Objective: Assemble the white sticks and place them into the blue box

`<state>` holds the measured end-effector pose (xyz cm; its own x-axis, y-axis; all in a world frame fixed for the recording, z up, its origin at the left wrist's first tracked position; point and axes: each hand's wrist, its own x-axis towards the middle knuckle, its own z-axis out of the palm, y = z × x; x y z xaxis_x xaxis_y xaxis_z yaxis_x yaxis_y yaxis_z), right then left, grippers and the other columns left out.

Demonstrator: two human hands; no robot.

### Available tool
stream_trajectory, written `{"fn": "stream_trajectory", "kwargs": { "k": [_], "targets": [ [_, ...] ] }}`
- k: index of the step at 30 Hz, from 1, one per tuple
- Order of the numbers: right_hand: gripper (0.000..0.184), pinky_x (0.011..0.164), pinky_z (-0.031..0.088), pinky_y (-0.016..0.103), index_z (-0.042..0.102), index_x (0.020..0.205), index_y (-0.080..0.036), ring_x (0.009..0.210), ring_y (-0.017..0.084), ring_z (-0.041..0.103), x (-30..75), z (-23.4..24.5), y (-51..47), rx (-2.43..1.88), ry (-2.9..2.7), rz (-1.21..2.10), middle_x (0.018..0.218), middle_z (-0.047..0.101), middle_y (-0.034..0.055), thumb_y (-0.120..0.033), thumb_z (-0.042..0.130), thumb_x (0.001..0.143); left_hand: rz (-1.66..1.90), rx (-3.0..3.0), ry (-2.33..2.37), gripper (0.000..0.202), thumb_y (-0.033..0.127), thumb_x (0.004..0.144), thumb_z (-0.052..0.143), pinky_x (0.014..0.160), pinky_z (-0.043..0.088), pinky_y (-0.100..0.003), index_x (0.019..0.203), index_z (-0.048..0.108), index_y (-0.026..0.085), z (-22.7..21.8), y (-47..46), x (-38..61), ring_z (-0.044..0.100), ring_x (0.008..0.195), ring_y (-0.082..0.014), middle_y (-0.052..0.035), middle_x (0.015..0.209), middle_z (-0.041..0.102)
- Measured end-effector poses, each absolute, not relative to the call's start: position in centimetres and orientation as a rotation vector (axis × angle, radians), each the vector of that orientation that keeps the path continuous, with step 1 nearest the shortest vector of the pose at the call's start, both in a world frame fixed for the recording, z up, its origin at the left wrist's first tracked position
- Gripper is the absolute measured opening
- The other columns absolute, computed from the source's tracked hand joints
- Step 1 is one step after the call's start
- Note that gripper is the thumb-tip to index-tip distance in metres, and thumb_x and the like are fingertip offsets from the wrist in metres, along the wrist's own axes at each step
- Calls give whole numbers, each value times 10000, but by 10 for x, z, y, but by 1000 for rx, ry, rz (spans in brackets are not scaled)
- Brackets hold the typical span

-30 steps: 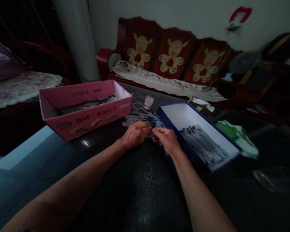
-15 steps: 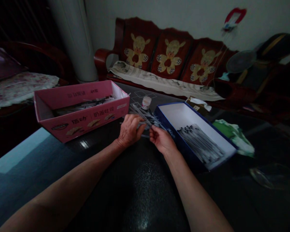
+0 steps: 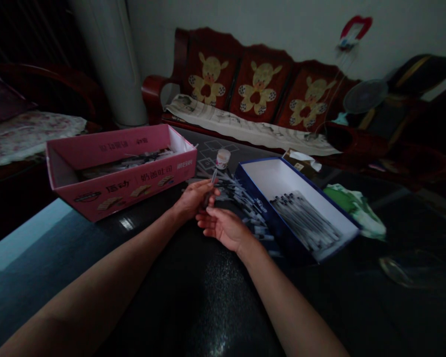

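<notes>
My left hand (image 3: 194, 199) is closed around a slim pen (image 3: 214, 175), whose pale tip points up and away past the fingers; the rest of it is hidden in the grip. Just right of it, my right hand (image 3: 225, 228) is turned partly palm up, fingers loosely spread, thumb close to the left fingers. Behind both hands lies a loose pile of clear and grey pen pieces (image 3: 241, 196) on the dark table. Many clear pens with black ends (image 3: 305, 218) are lined up in a blue-edged box (image 3: 262, 173) on the right.
On the left stands a pink carton (image 3: 144, 186) holding more thin pen parts (image 3: 144, 157). A small round tub (image 3: 223, 158) sits behind the pile. Green and white plastic (image 3: 357, 210) lies right of the blue box. A wooden sofa (image 3: 263, 49) is beyond the table.
Both hands have come back from the pile, toward me and slightly left. A pen now sticks up from the left hand, and the right hand has turned palm up with its fingers opened.
</notes>
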<state>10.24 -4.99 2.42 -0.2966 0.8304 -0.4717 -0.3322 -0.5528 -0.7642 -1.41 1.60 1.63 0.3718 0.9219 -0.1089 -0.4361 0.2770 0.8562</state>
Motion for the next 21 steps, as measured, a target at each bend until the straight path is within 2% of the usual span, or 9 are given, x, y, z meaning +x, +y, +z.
{"fn": "stream_trajectory", "kwargs": {
  "k": [3,6,10,14,16,21],
  "targets": [
    [148,465,472,171,691,888,-134,619,105,651,124,35,-46,-1328,-1104,1743,799,731,62,-207,570,847,986,795,665,216,190,814,578,340,340,-142,1016,595,112,18,20,-17,457,413,-43,3,687,601],
    [176,465,451,198,721,903,-150,601,120,633,157,45,-39,-1537,-1437,1217,773,725,50,-213,600,792,986,842,727,217,166,804,561,324,285,-144,1007,599,101,18,23,-19,442,398,-42,-2,667,598],
    [224,575,481,264,744,920,-169,608,154,635,194,48,-32,-1690,-1667,590,704,711,27,-237,595,766,1032,1020,868,241,152,778,535,330,277,-171,1002,607,102,16,24,-17,465,395,-61,0,645,600],
    [209,720,490,286,751,891,-195,738,176,666,201,42,-29,-1696,-1928,285,816,731,47,-192,572,783,1126,1415,993,219,273,842,516,376,301,-176,911,656,120,7,23,-16,440,407,-58,22,596,565],
    [220,775,482,287,748,898,-194,804,181,668,198,37,-28,-1731,-2005,150,874,729,64,-163,553,802,1232,1709,1045,282,349,875,510,436,339,-175,844,679,125,2,22,-17,467,464,-68,20,574,555],
    [279,843,461,284,699,1061,-178,921,195,641,185,21,-27,-1871,-2086,-39,1018,690,95,-165,491,875,1371,2140,1129,275,320,897,516,565,412,-187,952,709,132,-8,20,-16,565,582,-94,-18,672,661]
  ]
}}
